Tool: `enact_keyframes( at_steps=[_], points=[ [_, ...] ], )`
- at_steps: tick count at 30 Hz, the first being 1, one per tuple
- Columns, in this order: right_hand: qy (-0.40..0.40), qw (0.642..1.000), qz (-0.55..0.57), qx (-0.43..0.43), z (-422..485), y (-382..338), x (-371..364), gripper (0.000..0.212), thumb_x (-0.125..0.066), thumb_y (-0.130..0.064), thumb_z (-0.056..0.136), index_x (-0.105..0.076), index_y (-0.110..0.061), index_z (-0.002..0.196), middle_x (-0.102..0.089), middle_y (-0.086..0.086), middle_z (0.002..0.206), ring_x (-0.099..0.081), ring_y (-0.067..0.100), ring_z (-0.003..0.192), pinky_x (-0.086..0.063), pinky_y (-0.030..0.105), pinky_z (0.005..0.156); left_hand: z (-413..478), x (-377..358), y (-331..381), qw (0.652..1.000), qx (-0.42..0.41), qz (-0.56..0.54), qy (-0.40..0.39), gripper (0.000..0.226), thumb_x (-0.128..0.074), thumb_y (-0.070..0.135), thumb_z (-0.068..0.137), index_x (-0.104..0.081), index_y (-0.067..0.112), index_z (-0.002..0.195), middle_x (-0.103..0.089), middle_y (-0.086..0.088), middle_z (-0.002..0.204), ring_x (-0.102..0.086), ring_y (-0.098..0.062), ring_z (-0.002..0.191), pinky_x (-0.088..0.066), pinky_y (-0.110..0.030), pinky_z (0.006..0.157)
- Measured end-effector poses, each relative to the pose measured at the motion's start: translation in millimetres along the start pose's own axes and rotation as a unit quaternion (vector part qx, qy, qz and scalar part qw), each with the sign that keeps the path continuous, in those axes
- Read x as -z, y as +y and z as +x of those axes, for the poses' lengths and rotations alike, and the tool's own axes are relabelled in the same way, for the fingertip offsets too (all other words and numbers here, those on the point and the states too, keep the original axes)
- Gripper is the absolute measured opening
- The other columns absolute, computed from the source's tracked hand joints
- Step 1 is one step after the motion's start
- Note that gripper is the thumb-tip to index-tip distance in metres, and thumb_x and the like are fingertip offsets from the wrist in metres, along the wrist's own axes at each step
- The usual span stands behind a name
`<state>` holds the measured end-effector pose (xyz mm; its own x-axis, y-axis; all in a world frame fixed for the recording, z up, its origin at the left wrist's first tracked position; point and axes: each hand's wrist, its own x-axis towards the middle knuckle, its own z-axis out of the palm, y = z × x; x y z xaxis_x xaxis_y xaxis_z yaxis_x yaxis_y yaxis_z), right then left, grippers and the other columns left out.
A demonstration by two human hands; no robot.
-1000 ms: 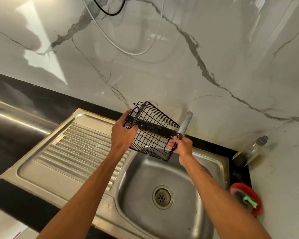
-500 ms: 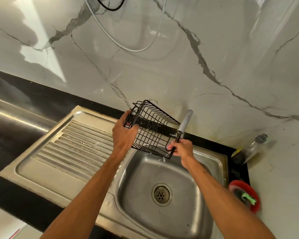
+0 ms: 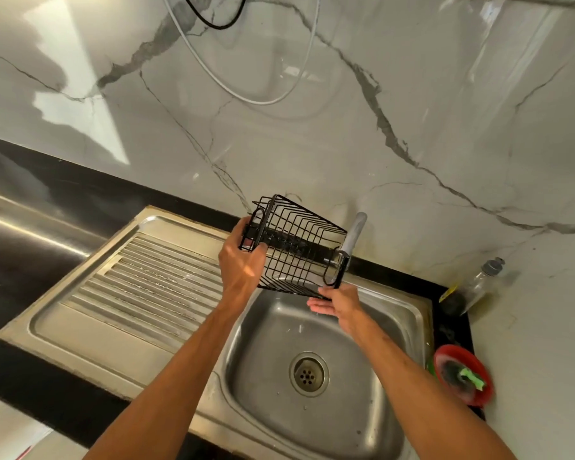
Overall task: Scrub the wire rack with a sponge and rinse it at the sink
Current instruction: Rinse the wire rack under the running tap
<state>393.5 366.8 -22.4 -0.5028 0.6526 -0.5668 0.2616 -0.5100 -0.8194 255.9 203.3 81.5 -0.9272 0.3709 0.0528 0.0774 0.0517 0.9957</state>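
Clasping wire rack's (image 3: 296, 247) end, left grip (image 3: 243, 267), right grip (image 3: 337, 302) flat beneath

Wire rack (image 3: 296, 254): black open-grid basket with looped end frames, tilted on its side in the air, left end gripped by the left hand (image 3: 243, 265), lower right corner touching the right hand (image 3: 337, 302), steel sink (image 3: 269, 360) basin directly beneath both hands.
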Motion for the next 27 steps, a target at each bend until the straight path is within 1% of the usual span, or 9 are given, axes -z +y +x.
enact_keyframes(
  at_steps=[2, 5, 9, 11, 15, 19, 22, 25, 27],
  points=[
    [-0.017, 0.999, 0.023, -0.027, -5.6, -2.2, 0.2, 0.022, -0.058, 0.007, 0.094, -0.061, 0.007, 0.115, -0.071, 0.030, 0.100, -0.074, 0.041, 0.088, -0.063, 0.045, 0.072, -3.7, 1.9, -2.6, 1.000, -0.019, -0.010, -0.008, 0.069, -0.069, -0.003, 0.087, -0.045, 0.018, 0.149, -0.049, -0.005, 0.152, -0.048, -0.019, 0.138, -0.047, -0.047, 0.111],
    [0.014, 0.987, 0.154, -0.050, -5.6, -10.3, 0.0, 0.019, -0.054, 0.012, 0.092, -0.062, 0.008, 0.108, -0.069, 0.029, 0.102, -0.071, 0.040, 0.089, -0.061, 0.044, 0.067, -13.9, 3.9, -6.4, 0.999, -0.037, -0.033, -0.010, 0.068, -0.069, 0.001, 0.090, -0.043, 0.016, 0.151, -0.043, -0.003, 0.156, -0.040, -0.013, 0.141, -0.041, -0.047, 0.116],
    [0.005, 0.972, 0.220, -0.081, -3.1, -18.6, -5.0, 0.018, -0.044, 0.015, 0.095, -0.056, 0.007, 0.107, -0.064, 0.032, 0.099, -0.065, 0.045, 0.092, -0.053, 0.055, 0.086, -21.9, 6.5, -12.5, 0.999, -0.005, -0.039, -0.011, 0.071, -0.063, -0.009, 0.089, -0.044, 0.032, 0.144, -0.041, 0.014, 0.149, -0.038, -0.009, 0.138, -0.039, -0.047, 0.117],
    [0.014, 0.975, 0.209, -0.072, 0.5, -19.9, -4.1, 0.018, -0.043, 0.015, 0.096, -0.057, 0.006, 0.105, -0.064, 0.030, 0.096, -0.066, 0.044, 0.088, -0.052, 0.054, 0.088, -24.2, 13.4, -20.7, 0.999, 0.006, -0.036, -0.038, 0.072, -0.065, 0.001, 0.086, -0.038, 0.039, 0.141, -0.044, 0.003, 0.149, -0.048, -0.020, 0.132, -0.044, -0.051, 0.110],
    [0.036, 0.985, 0.162, -0.044, 3.1, -24.4, -5.3, 0.021, -0.045, 0.015, 0.095, -0.059, 0.006, 0.109, -0.066, 0.029, 0.094, -0.069, 0.042, 0.088, -0.057, 0.048, 0.069, -17.5, 31.2, -34.3, 0.993, 0.070, 0.007, -0.099, 0.095, -0.072, 0.029, 0.071, -0.017, 0.046, 0.147, -0.049, -0.014, 0.136, -0.054, -0.030, 0.123, -0.041, -0.059, 0.107],
    [0.058, 0.991, 0.124, 0.001, 7.7, -27.3, -6.2, 0.022, -0.049, 0.014, 0.094, -0.062, 0.005, 0.109, -0.068, 0.028, 0.104, -0.071, 0.040, 0.097, -0.062, 0.047, 0.065, -1.2, 45.4, -39.3, 0.985, 0.099, 0.037, -0.138, 0.107, -0.081, 0.044, 0.068, -0.021, 0.040, 0.156, -0.038, -0.012, 0.156, -0.042, -0.031, 0.138, -0.035, -0.046, 0.106],
    [0.072, 0.992, 0.101, 0.038, 10.1, -32.9, -4.9, 0.021, -0.052, 0.013, 0.094, -0.063, 0.006, 0.109, -0.068, 0.028, 0.104, -0.071, 0.038, 0.097, -0.063, 0.046, 0.067, 11.2, 53.3, -35.1, 0.970, 0.107, 0.087, -0.202, 0.103, -0.084, 0.045, 0.067, -0.030, 0.033, 0.154, -0.044, -0.006, 0.149, -0.045, -0.022, 0.128, -0.037, -0.035, 0.099],
    [0.074, 0.992, 0.085, 0.065, 12.8, -38.0, -1.3, 0.023, -0.053, 0.013, 0.093, -0.062, 0.005, 0.114, -0.068, 0.025, 0.106, -0.072, 0.035, 0.095, -0.063, 0.046, 0.067, 22.7, 57.2, -26.6, 0.960, 0.104, 0.136, -0.220, 0.114, -0.089, 0.046, 0.063, -0.026, 0.030, 0.157, -0.046, 0.000, 0.142, -0.046, -0.021, 0.127, -0.039, -0.040, 0.104],
    [0.072, 0.992, 0.069, 0.082, 14.8, -39.6, 0.5, 0.024, -0.053, 0.012, 0.094, -0.060, 0.004, 0.115, -0.068, 0.024, 0.107, -0.073, 0.033, 0.092, -0.063, 0.046, 0.066, 29.0, 55.2, -21.0, 0.952, 0.082, 0.174, -0.236, 0.117, -0.092, 0.032, 0.070, -0.017, 0.031, 0.160, -0.045, 0.000, 0.139, -0.045, -0.021, 0.125, -0.038, -0.043, 0.107]
  ],
)
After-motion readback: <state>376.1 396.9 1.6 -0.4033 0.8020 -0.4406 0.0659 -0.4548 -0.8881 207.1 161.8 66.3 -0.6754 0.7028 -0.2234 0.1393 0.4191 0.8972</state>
